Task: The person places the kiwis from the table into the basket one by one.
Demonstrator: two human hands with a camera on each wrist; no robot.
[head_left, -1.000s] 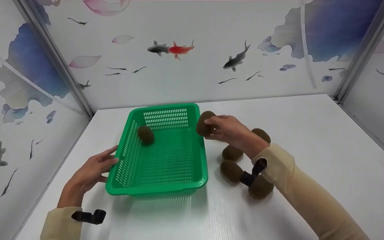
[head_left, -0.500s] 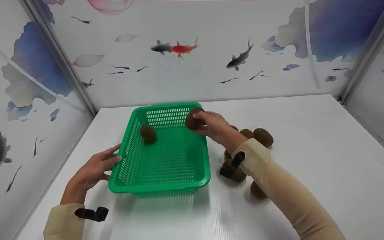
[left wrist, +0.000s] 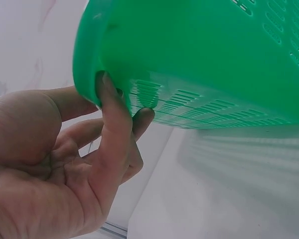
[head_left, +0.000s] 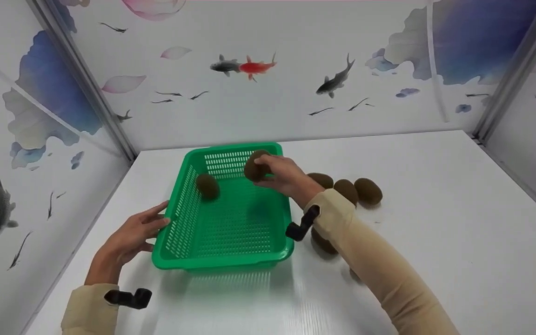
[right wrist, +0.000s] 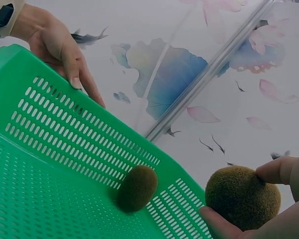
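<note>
Between the thumb and fingers of my right hand [head_left: 286, 174] is a brown, fuzzy kiwi [head_left: 252, 168], held above the back right part of a green plastic basket [head_left: 221, 265]. The right wrist view shows this held kiwi [right wrist: 236, 199] from the side, pinched at opposite faces. Another kiwi [head_left: 207, 187] lies inside the basket against its slotted left wall. My left hand [head_left: 130, 237] touches the basket's left side from outside. In the left wrist view, the loosely bent fingers [left wrist: 114, 129] meet the underside of the rim and the wall.
Right of the basket, several kiwis [head_left: 368, 192] lie on the white table [head_left: 445, 223], some partly hidden by my right sleeve [head_left: 370, 260]. Walls with painted fish and lotus leaves [head_left: 286, 107] enclose the table at the back and both sides.
My right hand has carried the kiwi leftward, from beside the basket's right rim to over its inside. The left hand keeps its place at the basket's left side.
</note>
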